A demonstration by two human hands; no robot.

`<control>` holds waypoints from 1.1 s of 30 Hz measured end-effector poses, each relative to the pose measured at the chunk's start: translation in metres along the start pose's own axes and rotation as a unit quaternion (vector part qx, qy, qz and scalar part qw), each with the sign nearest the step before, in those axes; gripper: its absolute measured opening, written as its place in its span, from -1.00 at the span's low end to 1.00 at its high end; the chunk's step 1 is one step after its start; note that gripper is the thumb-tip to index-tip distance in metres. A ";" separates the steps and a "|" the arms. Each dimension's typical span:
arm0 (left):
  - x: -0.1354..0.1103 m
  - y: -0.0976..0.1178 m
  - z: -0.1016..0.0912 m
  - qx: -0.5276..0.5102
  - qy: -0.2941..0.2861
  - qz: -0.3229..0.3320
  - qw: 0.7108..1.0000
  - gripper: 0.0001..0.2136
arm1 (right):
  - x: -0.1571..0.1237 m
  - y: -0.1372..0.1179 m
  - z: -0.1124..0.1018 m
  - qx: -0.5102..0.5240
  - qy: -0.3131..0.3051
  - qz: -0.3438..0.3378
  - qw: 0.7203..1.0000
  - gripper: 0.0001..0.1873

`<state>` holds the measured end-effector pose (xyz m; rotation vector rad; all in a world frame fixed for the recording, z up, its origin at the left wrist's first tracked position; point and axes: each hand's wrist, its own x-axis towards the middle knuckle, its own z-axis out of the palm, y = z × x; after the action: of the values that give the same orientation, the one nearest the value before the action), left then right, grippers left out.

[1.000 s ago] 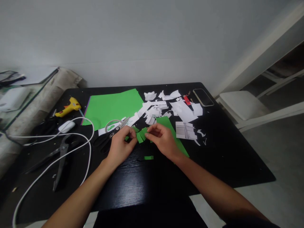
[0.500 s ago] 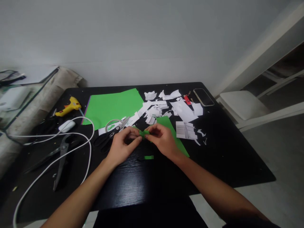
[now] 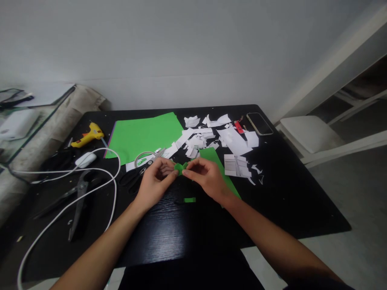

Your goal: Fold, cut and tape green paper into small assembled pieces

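Both hands meet over the middle of the black table [image 3: 287,201]. My left hand [image 3: 155,183] and my right hand [image 3: 205,177] each pinch one side of a small stack of green paper pieces [image 3: 180,168], held just above the tabletop. Their fingers are closed on it. A single small green paper strip [image 3: 189,199] lies on the table just in front of my hands. A larger green paper piece [image 3: 222,171] lies partly under my right hand.
Scissors [image 3: 142,169] lie left of my left hand. A large green sheet [image 3: 143,135], white paper scraps [image 3: 232,141], a phone [image 3: 259,123], a yellow glue gun [image 3: 87,136], pliers [image 3: 77,197] and a white cable [image 3: 90,189] lie around. A white chair [image 3: 308,133] stands right.
The green pieces, spread between my hands a second ago, are now gathered into a tight stack pinched by both hands, which moved closer together.
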<state>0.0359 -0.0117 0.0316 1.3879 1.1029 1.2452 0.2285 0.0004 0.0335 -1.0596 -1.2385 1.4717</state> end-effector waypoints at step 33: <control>0.012 -0.008 -0.013 0.011 0.039 -0.080 0.996 -0.79 | 0.008 0.006 -0.008 0.064 0.032 0.059 0.996 -0.62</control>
<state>0.0239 0.0021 0.0265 1.2510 1.2600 1.1830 0.2334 0.0095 0.0266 -1.0997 -1.0368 1.5720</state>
